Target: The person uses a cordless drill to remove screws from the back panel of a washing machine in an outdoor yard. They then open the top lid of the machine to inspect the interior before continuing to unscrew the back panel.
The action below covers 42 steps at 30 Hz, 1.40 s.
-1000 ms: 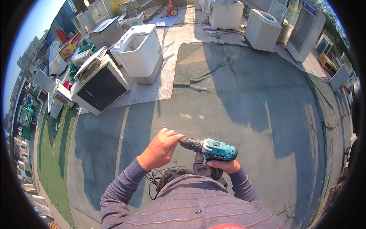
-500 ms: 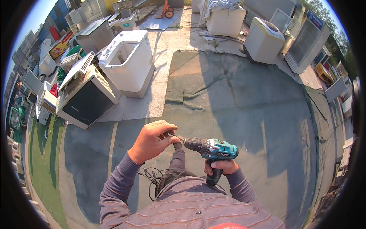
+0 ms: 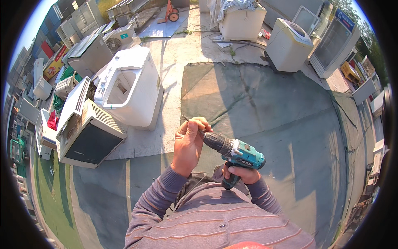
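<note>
Right hand (image 3: 242, 174): clenched on handle of teal cordless drill (image 3: 237, 152) | left hand (image 3: 190, 143): pinching thin driver bit (image 3: 191, 124) at drill's chuck | white washing machine (image 3: 130, 87): far left.

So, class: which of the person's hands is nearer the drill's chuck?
Left. The left hand pinches a bit at the chuck; the right hand grips the drill handle, farther back.

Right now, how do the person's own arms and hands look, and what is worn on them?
Both hands are bare: no gloves, rings or watch show on the left hand or the right hand. Both forearms wear long, grey-purple knit sleeves with thin reddish stripes and ribbed cuffs at the wrists.
</note>
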### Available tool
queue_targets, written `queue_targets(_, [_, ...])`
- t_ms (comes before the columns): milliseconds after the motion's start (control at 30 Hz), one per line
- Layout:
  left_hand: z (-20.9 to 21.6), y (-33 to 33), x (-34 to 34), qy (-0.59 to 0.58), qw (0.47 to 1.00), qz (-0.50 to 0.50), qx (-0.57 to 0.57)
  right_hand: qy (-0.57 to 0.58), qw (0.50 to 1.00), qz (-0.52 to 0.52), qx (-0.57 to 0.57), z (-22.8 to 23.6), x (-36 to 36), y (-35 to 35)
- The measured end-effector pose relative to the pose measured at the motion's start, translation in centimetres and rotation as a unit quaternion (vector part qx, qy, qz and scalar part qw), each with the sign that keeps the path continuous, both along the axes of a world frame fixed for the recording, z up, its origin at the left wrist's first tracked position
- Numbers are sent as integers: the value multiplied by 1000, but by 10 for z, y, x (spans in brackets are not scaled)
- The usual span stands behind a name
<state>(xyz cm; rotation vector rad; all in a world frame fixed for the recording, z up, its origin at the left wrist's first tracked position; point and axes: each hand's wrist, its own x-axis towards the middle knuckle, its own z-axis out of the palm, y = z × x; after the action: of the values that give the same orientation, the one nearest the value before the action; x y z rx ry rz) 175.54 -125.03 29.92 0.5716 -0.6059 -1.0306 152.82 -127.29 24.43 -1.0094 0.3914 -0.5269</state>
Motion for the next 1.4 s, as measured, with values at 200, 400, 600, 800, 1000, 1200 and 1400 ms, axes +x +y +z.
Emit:
queue_targets(200, [-3,-122,17,165,984,-6,69,115,864,-198,-448,-15,73,-104])
queue_targets(400, [-3,-274,58,128,990,-1,60,62,862,-221,-453,-29,129,-253])
queue_targets(600, [21,-391,102,112,992,26,59,51,911,-149,-382,-25,176,-381])
queue_targets(800, [19,-482,152,108,988,55,95,50,901,-133,-409,-33,225,-476])
queue_targets(1000, [-8,-612,222,130,989,51,49,58,876,-113,-465,-56,289,-607])
queue_targets(1200, [-6,-765,312,128,988,68,45,94,853,-117,-501,-47,377,-760])
queue_targets(1400, [10,-893,388,126,991,29,37,161,800,-143,-560,-29,450,-881])
